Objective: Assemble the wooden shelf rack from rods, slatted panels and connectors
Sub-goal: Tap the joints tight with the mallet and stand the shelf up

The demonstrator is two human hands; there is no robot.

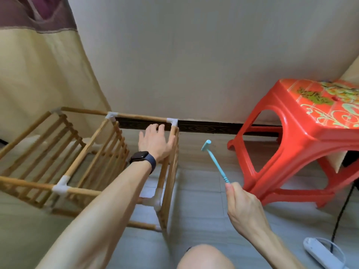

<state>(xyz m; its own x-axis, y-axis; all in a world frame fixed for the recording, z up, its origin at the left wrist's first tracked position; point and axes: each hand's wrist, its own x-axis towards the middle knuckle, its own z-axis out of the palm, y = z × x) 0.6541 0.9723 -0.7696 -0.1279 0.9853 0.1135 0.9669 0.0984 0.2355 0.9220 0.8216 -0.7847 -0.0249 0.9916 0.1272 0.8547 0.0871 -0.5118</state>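
Observation:
The wooden shelf rack (pixel 91 144) lies on its side on the floor, its rods joined by white plastic connectors such as the far corner connector (pixel 172 121). Slatted panels stand upright inside it. My left hand (pixel 155 141), with a dark watch on the wrist, rests flat with spread fingers against the rightmost slatted panel (pixel 171 171), just below that corner connector. My right hand (pixel 242 202) grips the handle of a small light-blue plastic hammer (pixel 213 158), whose head hangs in the air to the right of the rack.
A red plastic stool (pixel 303 136) stands at the right near the wall. A white power strip (pixel 322 253) with a black cable lies at the bottom right. A beige curtain (pixel 38 74) hangs at the left. My knee (pixel 204 257) shows at the bottom.

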